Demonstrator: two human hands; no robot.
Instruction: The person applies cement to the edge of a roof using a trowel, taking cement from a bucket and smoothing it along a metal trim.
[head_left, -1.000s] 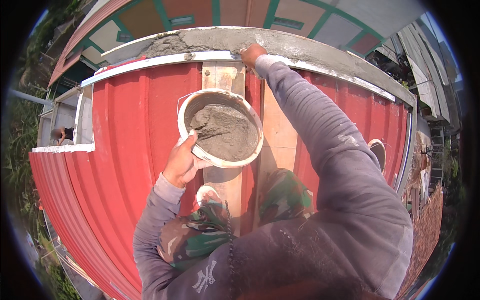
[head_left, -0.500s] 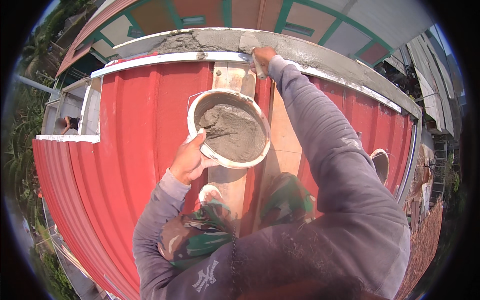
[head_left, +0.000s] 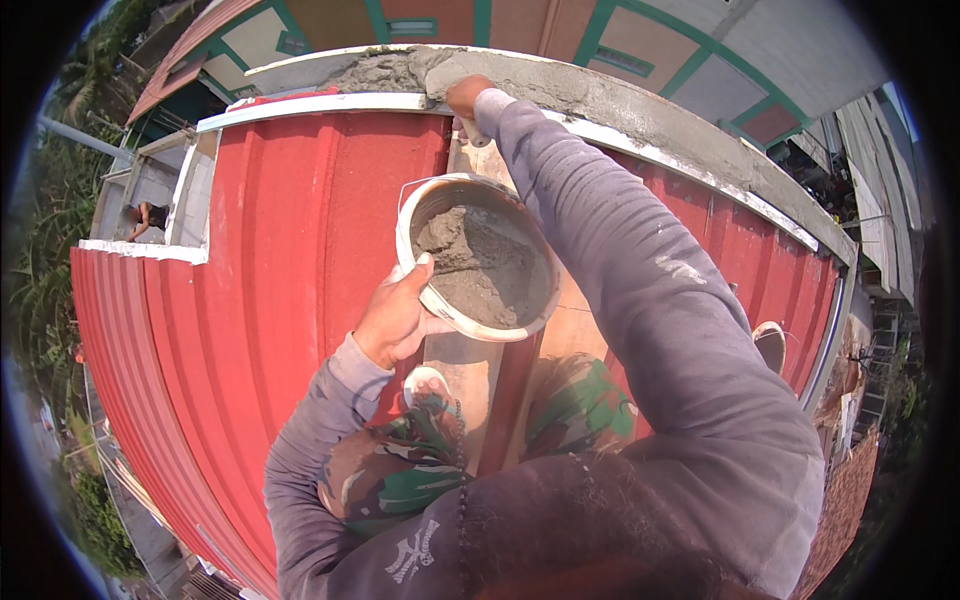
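Note:
My left hand [head_left: 395, 315] grips a white bucket [head_left: 405, 235] by its lower-left rim, thumb on top; grey wet mortar [head_left: 475, 280] fills much of it. Beyond it, my right hand [head_left: 467, 98] holds a trowel [head_left: 476, 133] at a long mortar-coated ledge [head_left: 640, 100], its handle showing below my fingers and its blade hard to make out against the mortar. Rougher mortar lies on the ledge left of that hand. A white trim strip [head_left: 310, 102] runs along the ledge's near side.
Red corrugated roofing [head_left: 270, 300] surrounds me, with planks [head_left: 570, 330] under my feet. A second bucket [head_left: 768, 348] is at the right. Another person [head_left: 150, 215] bends in a white-edged opening at the left. A building with green-framed panels [head_left: 650, 30] lies beyond the ledge.
My right hand and trowel have moved left along the ledge and slightly away from me. The bucket in my left hand appears further right in view as the view has shifted.

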